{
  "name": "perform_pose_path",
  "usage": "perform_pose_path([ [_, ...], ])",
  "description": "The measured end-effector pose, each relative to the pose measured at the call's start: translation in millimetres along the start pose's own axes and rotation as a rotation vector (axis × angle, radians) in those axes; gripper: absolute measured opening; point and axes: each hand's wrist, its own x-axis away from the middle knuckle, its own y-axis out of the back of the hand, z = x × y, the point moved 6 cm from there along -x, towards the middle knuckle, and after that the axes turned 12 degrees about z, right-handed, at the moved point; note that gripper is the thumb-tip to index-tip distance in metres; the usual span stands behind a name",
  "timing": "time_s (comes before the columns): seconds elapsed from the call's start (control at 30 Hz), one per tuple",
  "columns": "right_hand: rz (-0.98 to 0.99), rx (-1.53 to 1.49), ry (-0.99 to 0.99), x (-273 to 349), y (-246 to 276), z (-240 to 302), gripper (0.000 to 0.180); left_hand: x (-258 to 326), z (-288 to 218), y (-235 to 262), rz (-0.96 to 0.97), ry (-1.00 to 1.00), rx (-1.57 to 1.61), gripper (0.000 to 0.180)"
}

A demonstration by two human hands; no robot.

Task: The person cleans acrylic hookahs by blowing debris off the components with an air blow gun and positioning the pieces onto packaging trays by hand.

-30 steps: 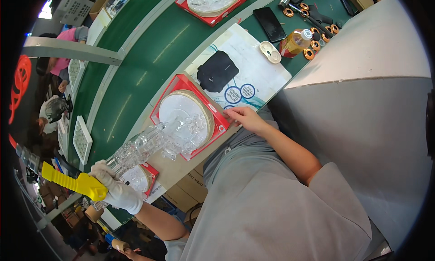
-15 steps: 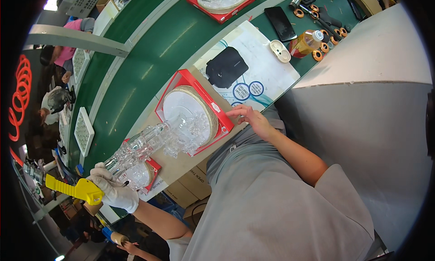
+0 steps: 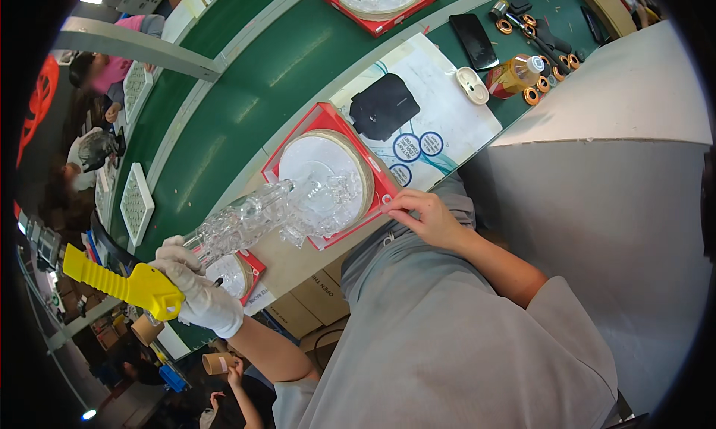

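My left hand (image 3: 200, 289), in a white glove, is closed on a yellow air blow gun (image 3: 153, 291) with a ribbed handle; its thin dark tip pokes out beside the fingers. Those fingers are at the top of a tall clear glass-like piece (image 3: 250, 216); whether they grip it too, I cannot tell. This piece rises from a white round disc (image 3: 304, 155) with a tan rim, set in a shallow red box (image 3: 339, 127). At the box's near right corner, my bare right hand (image 3: 429, 219) pinches the red edge between thumb and fingers.
A second red box (image 3: 253, 269) with a disc lies under my left arm, and another red box (image 3: 379, 25) sits far off. Right of the work lie a black pouch (image 3: 385, 107), a phone (image 3: 473, 41), a drink bottle (image 3: 514, 76) and several copper-coloured rings (image 3: 531, 96). Co-workers sit across the green belt (image 3: 253, 93).
My right hand's fingers have gone from spread at the box corner to pinched on it. The left hand and blow gun have tilted a little. A co-worker's cardboard tube has moved.
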Motion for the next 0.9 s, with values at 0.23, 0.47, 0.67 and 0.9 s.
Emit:
perform_pose_path([
  [0.23,-0.003,-0.161,-0.268,35,3,-26,0.011,-9,-8,-27,0.145,-0.056,0.019,0.016],
  [0.47,-0.136,-0.083,-0.426,46,20,-47,0.020,-9,-14,-48,0.168,0.029,0.091,0.012],
  [0.67,-0.121,-0.007,-0.449,23,11,-67,0.023,-8,-9,-53,0.219,0.082,0.092,0.014],
  [0.9,0.069,0.417,-0.663,4,14,-53,0.028,2,5,-52,0.164,0.224,0.312,0.021],
])
